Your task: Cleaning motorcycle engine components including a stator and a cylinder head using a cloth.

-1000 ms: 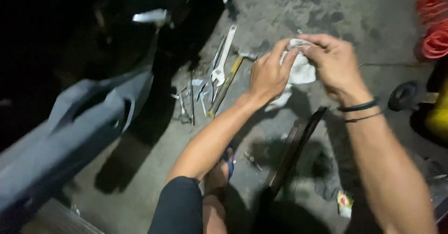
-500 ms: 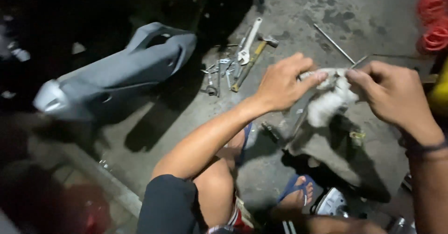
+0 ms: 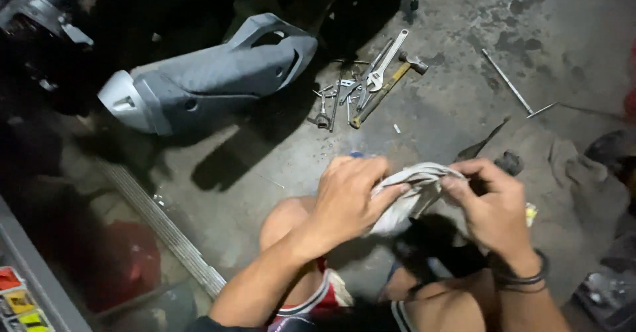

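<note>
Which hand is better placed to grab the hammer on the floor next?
Left, probably. The left hand grips the rag on the side nearer the hammer; the right hand lies farther off.

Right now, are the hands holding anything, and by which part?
Yes: both hold a crumpled white rag. The left hand grips its left end, and the right hand pinches its right end, with the cloth stretched between them.

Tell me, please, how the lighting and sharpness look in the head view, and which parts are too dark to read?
Head view: light falls on the concrete floor, while the top left and lower left sink into near black. The grey fairing panel casts a heavy shadow below it; both hands, left hand and right hand, on the white rag look slightly soft; the hammer and wrench stay readable.
</note>
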